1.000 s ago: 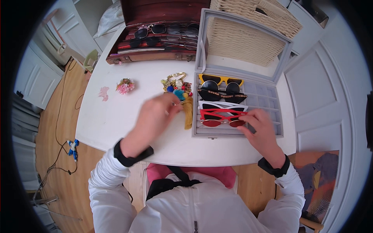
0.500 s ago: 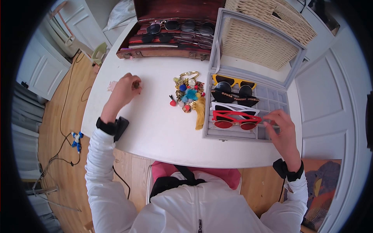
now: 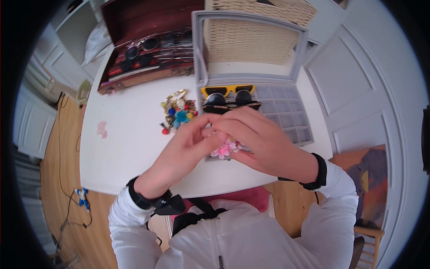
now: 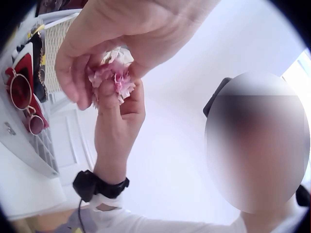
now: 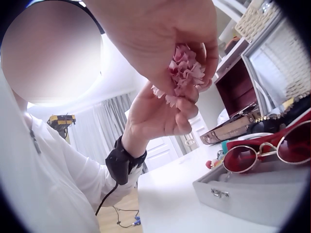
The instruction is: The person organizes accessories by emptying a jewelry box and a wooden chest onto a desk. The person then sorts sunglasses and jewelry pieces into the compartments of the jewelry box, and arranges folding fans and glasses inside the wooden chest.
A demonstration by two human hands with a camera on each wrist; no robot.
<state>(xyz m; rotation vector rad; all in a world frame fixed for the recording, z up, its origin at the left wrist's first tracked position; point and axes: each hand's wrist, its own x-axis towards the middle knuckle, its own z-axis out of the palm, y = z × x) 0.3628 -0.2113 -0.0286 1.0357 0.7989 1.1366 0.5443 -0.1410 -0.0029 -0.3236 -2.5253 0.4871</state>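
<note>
Both hands meet over the front of the grey display box [image 3: 302, 144], pinching a pink flower ornament [image 3: 224, 149] between them. The left hand [image 3: 181, 148] has its fingers curled at the ornament's left side; the right hand [image 3: 268, 145] holds it from the right. In the left wrist view the pink petals [image 4: 116, 77] show between the fingers of both hands. Round red-lensed glasses [image 5: 240, 158] lie in the box below, in the right wrist view. Yellow sunglasses [image 3: 228, 89] and a black pair are in the box behind the hands.
Left of the box lies a pile of colourful jewellery [image 3: 180, 116] with a red-berry hair clip [image 3: 165, 131]. A pink patch [image 3: 102, 130] is on the white table [image 3: 125, 157]. An open dark red case [image 3: 148, 78] with glasses stands behind, beside the raised box lid and a wicker basket [image 3: 264, 45].
The left hand has brought the flower ornament from the table's left side to the front of the box. The right hand has moved left to meet it. The head view has shifted.
</note>
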